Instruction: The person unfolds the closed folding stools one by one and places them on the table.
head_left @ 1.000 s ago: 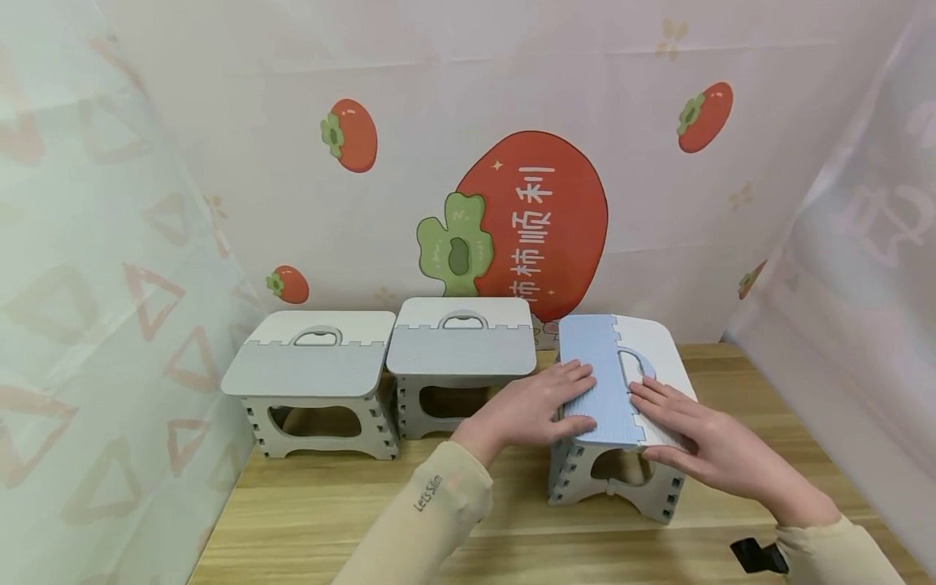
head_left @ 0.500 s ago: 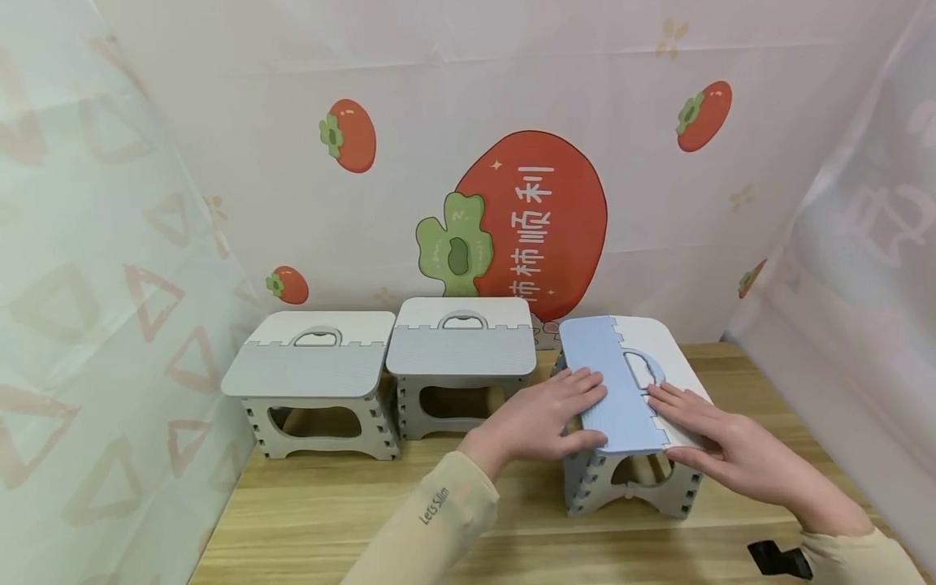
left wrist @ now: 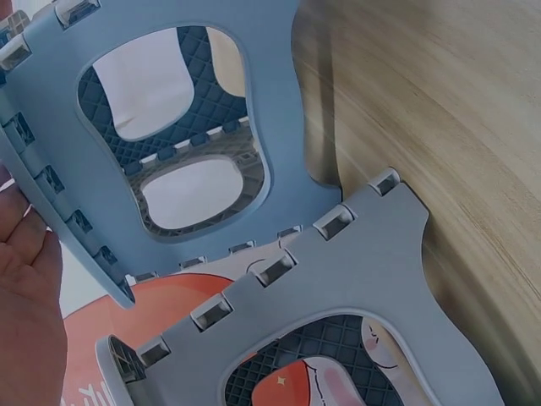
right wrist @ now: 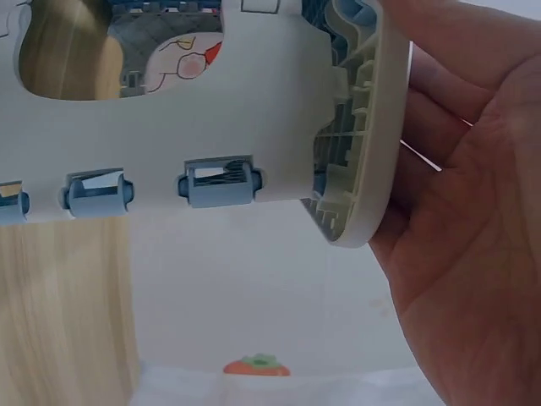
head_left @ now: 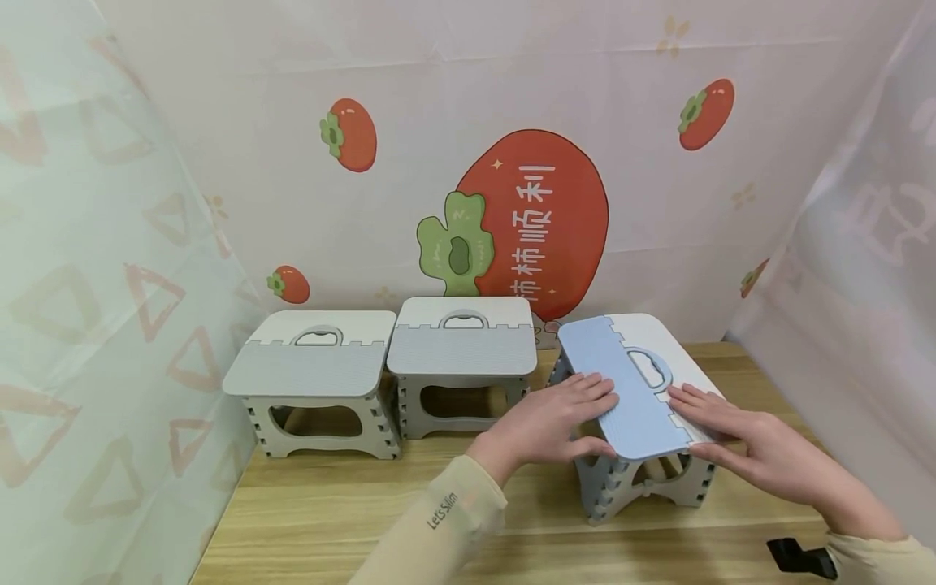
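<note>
A folding step stool stands unfolded on the right of the table, its top half light blue and half white, with an arched carry handle. My left hand rests on the blue half, fingers extended, thumb at the near edge. On the white half lies my right hand, its fingertips beside the handle. The left wrist view has a blue leg panel with an oval opening near that hand. In the right wrist view, the top's rim touches my right hand.
Two more unfolded step stools, a left one and a middle one, stand close together at the back left. All are on a wooden table. A printed cloth hangs behind, with similar sheets at both sides.
Both hands have moved right and slightly toward me. The right stool has turned, its near end swinging right, while the other two stools have stayed put.
</note>
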The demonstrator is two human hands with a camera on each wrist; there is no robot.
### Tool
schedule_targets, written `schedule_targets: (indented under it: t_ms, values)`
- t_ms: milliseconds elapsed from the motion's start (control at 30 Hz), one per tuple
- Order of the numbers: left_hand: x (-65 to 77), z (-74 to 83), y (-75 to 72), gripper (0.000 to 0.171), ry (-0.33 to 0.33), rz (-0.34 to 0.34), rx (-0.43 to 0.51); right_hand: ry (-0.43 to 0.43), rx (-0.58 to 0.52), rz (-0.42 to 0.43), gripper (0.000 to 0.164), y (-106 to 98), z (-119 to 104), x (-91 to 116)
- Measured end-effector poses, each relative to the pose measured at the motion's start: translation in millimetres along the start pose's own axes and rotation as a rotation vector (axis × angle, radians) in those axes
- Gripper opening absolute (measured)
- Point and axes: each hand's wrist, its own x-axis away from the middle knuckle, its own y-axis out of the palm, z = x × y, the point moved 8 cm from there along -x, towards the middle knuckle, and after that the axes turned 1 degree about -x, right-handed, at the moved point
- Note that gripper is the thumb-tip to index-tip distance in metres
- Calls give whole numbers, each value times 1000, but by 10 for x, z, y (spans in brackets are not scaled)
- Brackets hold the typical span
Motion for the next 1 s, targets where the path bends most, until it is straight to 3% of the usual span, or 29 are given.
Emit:
schedule_targets:
  t_ms: [367, 600, 800, 1000]
  values:
    - [-33, 35, -50, 68, 17, 75, -62, 1, 11, 4, 70, -48, -13, -8]
    - [-82, 125, -102, 59, 20, 175, -215, 95, 97, -10, 66, -5, -26, -40]
    - [-111, 175, -120, 53, 12, 193, -277, 189, 226, -62, 71, 27, -54, -75]
    - [-130, 212, -131, 45, 12, 213, -299, 262, 204, -127, 79, 66, -89, -130]
